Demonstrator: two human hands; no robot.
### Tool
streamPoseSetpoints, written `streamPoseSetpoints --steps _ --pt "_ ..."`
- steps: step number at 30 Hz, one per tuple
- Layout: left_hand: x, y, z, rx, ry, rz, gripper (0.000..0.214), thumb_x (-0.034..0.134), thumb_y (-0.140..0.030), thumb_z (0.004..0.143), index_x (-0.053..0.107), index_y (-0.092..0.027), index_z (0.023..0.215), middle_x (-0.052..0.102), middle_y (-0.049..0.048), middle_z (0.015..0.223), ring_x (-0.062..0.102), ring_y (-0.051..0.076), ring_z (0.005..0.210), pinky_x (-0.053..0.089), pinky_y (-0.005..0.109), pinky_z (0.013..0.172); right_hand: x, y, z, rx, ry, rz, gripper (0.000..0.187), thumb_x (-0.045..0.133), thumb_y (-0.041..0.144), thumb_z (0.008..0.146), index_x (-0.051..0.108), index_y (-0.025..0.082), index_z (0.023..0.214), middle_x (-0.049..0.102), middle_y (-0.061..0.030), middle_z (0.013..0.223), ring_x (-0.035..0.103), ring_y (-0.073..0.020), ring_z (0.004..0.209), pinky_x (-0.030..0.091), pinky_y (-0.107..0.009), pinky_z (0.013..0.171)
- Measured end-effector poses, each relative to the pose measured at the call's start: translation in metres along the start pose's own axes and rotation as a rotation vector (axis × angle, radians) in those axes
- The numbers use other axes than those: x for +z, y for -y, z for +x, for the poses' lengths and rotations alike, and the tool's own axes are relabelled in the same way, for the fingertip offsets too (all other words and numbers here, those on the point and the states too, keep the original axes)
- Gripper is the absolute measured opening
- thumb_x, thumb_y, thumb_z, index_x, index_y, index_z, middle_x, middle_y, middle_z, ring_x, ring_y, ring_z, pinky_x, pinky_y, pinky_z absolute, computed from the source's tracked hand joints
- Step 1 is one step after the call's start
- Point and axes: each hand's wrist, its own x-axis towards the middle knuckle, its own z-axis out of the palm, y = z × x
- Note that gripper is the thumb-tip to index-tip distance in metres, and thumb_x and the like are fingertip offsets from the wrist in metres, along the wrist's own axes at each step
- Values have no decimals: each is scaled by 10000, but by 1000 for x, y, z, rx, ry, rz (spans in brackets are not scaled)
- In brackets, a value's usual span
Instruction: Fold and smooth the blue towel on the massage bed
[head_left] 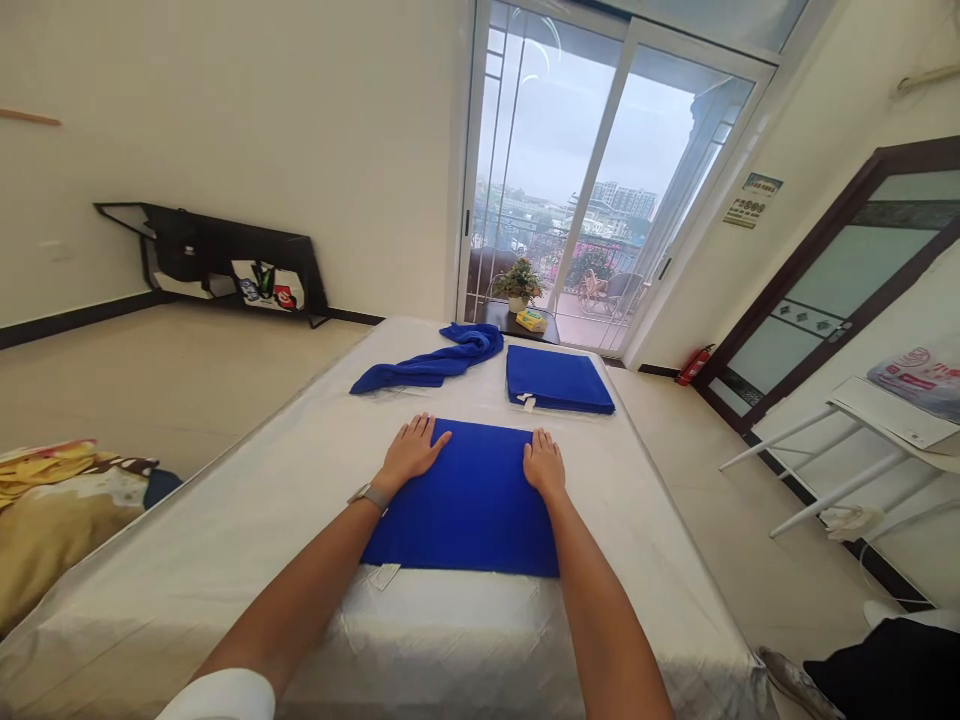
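A blue towel, folded into a flat rectangle, lies on the plastic-covered mattress in front of me, a white tag sticking out at its near edge. My left hand rests flat on its far left corner, fingers stretched and thumb spread. At the far right corner my right hand lies along the edge, fingers extended. Beyond it sits a stack of folded blue towels with white tags. To the left of that stack is a crumpled blue towel.
A small dark table with a potted plant and a yellow tissue pack stands past the mattress, before a sliding glass door. Patterned fabric is heaped at the left. A white table with a plastic bag stands at the right.
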Motion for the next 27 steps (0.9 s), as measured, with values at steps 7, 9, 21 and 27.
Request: streamPoseSetpoints --steps 7,9,21,27 --pt "-8 -13 -5 0 -15 -31 884 114 -690 952 311 -62 1543 287 190 1623 226 304 1518 206 477 1222 -12 12 -25 -77 -151 -81 603 193 288 1019 285 49 1565 235 -121 1647 120 -186 1537 13 -381 1233" --pt "-8 -13 -5 -1 -15 -33 883 108 -693 949 316 -73 1543 294 184 1622 231 302 1517 209 482 1221 -12 11 -33 -71 -87 -64 615 188 326 1026 275 50 1569 230 -118 1648 124 -188 1537 45 -380 1234" --pt "-14 -48 15 14 27 -13 886 113 -653 971 341 17 1504 305 261 1591 243 334 1508 226 502 1209 -3 4 -46 10 29 40 650 151 427 1039 183 98 1599 152 -69 1670 84 -169 1542 63 -363 1236" --pt "14 -181 9 556 90 -103 563 217 -427 1030 408 -207 1512 349 92 1612 236 206 1517 211 402 1225 -6 0 -51 -40 20 -3 620 246 345 1027 164 147 1610 140 -61 1672 69 -176 1544 61 -368 1234"
